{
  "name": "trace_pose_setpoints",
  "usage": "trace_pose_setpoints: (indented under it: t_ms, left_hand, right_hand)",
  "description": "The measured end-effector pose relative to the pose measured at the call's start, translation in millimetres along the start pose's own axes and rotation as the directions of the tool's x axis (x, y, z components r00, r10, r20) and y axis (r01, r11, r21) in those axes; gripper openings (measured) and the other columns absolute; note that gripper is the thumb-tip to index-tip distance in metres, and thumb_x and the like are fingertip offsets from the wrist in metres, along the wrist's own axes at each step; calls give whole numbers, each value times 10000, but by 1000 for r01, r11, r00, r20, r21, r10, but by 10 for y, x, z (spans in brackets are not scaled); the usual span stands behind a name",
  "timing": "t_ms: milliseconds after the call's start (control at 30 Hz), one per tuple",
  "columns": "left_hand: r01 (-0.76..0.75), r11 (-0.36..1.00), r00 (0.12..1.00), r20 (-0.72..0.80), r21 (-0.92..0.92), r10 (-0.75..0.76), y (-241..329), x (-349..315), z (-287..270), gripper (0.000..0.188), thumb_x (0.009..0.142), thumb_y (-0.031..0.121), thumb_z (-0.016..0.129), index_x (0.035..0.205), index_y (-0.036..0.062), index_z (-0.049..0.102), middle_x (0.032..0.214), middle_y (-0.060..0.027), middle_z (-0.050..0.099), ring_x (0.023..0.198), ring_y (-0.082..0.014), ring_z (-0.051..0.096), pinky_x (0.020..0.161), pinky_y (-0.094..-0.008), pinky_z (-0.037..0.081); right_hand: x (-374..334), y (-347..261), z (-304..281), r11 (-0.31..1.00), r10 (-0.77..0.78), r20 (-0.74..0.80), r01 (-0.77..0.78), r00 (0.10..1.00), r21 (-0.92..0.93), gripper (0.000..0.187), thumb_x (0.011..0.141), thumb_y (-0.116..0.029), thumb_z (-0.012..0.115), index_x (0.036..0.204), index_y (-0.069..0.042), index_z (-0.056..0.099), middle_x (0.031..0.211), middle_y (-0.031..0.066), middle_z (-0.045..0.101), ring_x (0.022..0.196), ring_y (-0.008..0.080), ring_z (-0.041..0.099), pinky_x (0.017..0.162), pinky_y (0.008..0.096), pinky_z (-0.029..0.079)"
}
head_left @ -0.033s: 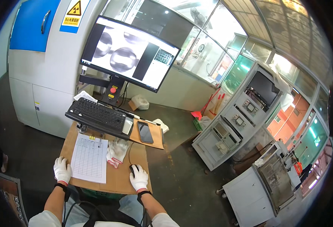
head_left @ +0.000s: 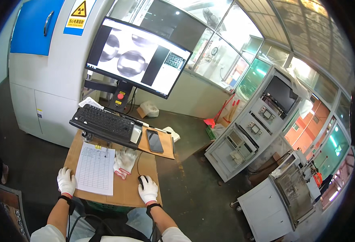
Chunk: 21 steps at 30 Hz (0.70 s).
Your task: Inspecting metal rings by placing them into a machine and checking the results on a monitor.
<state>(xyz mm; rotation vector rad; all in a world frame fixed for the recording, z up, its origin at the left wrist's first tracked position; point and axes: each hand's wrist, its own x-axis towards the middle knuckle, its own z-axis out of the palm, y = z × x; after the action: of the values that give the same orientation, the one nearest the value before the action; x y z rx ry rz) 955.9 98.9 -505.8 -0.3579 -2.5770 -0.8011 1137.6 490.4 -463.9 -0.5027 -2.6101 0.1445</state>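
Note:
My right hand [head_left: 148,190], in a white knit glove, is closed over a black computer mouse [head_left: 143,181] at the right side of the cardboard-topped table [head_left: 135,193]. My left hand [head_left: 67,182], gloved likewise, rests on the table's left edge with its fingers laid out, holding nothing. Beside it lies a printed table sheet [head_left: 95,171] under a yellow binder clip [head_left: 98,147]. Spare white gloves [head_left: 125,160] with pink cuffs lie between the sheet and the mouse. Beyond them are a black keyboard [head_left: 103,123] on a raised tray and a dark smartphone [head_left: 154,141] on a brown board.
A monitor [head_left: 139,56] showing grey round shapes stands above the keyboard, over a red push button [head_left: 120,96]. On the left is a large cabinet [head_left: 50,101] with a blue door. Grey control cabinet [head_left: 246,133] and wheeled machine [head_left: 266,207] stand to the right.

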Motion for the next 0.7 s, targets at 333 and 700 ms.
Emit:
trace_pose_setpoints:
  t_ms: [333, 700]
  left_hand:
    - [9, 1000, 1000, 16, 10, -9, 12, 17, 16, 344, 821, 144, 723, 1147, 58, 658, 1338, -140, 605, 1289, -382, 519, 1050, -507, 445]
    - [-13, 1000, 1000, -11, 10, 14, 58, 35, -50, 296, 820, 153, 708, 1101, 65, 672, 1296, -149, 619, 1250, -391, 536, 1014, -517, 457]
  right_hand:
    - [4, 40, 22, 1000, -8, -14, 8, 1000, 19, 472, 878, -283, 686, 1343, -225, 630, 1364, 126, 617, 1058, 387, 668, 898, 507, 549]
    - [7, 3, -34, 1000, -21, -6, 21, 1000, 0, 455, 878, -288, 686, 1326, -225, 635, 1365, 132, 623, 1078, 390, 662, 915, 508, 535]
